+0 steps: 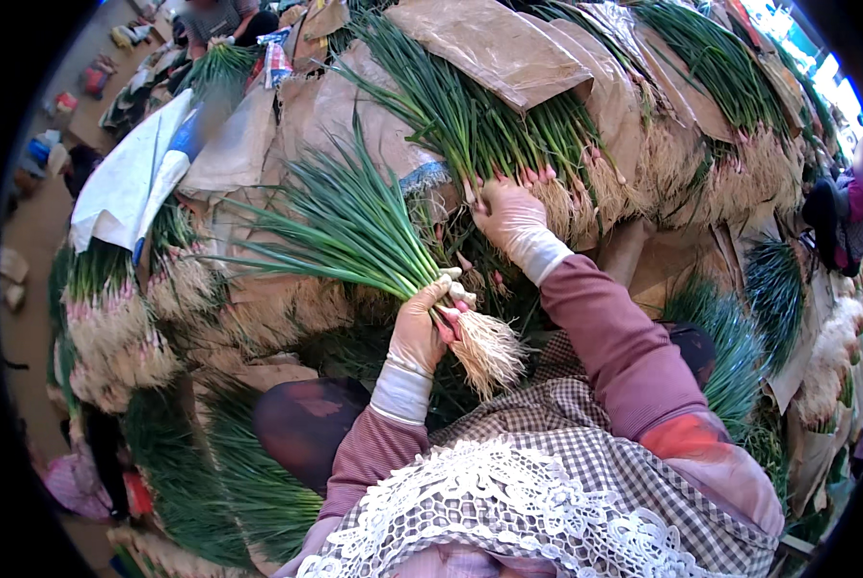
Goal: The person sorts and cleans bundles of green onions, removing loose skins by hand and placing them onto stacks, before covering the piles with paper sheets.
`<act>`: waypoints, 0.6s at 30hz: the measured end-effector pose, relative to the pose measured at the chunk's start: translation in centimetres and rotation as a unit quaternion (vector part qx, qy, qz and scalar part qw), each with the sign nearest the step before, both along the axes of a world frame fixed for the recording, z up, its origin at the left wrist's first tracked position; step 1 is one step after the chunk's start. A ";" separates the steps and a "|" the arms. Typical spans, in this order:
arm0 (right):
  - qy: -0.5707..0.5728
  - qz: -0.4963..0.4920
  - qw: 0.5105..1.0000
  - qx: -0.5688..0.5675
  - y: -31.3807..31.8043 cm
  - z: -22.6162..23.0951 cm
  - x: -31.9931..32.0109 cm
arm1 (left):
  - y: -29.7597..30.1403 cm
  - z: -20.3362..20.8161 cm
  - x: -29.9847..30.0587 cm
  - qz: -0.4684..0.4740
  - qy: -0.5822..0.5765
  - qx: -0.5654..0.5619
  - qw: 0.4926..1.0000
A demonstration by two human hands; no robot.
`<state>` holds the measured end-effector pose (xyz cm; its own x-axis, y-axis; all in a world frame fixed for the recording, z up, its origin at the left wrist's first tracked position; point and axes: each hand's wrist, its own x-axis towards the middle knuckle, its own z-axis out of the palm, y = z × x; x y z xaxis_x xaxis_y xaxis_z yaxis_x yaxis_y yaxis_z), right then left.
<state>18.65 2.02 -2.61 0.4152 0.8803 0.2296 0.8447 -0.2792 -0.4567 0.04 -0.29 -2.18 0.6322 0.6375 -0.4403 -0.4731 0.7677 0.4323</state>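
Note:
My left hand [420, 332], in a pale glove, is closed around a bunch of scallions [383, 241] just above the bulbs. Their green leaves fan up and to the left, while the pinkish bulbs and whitish roots [489, 356] hang out to the right of my fist. Farther off, my gloved right hand [508, 214] pinches the lower end of a scallion at the left edge of a laid-out row of scallions [479, 125]. Its fingertips are partly hidden by the back of the hand. A few loose scallions lie below the row, between my hands.
Brown paper sheets [489, 48] lie over and between the scallion rows. More scallions [108, 299] are heaped at left under a white sheet [128, 169], and others [740, 87] at far right. Leafy bundles [248, 472] lie by my knees. Other people [224, 21] are at the back left and right edge.

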 end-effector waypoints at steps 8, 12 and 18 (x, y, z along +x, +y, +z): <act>0.104 0.158 0.982 -0.025 -5.1 2.5 -1.9 | 0.6 -0.1 -0.2 -0.025 0.035 0.077 0.996; 0.082 0.303 0.934 -0.171 -7.1 1.7 -2.9 | 0.3 -1.0 -0.6 -0.079 0.034 0.102 0.991; 0.703 0.138 0.692 -0.093 -4.4 0.6 -4.2 | -1.4 -1.7 0.0 -0.051 -0.016 0.006 0.999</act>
<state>14.46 -2.39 -1.97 -0.0767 0.9309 -0.3572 -0.3638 -0.3597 -0.8592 0.06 -1.73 -3.86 0.7071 0.5751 -0.4114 -0.4069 0.8068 0.4284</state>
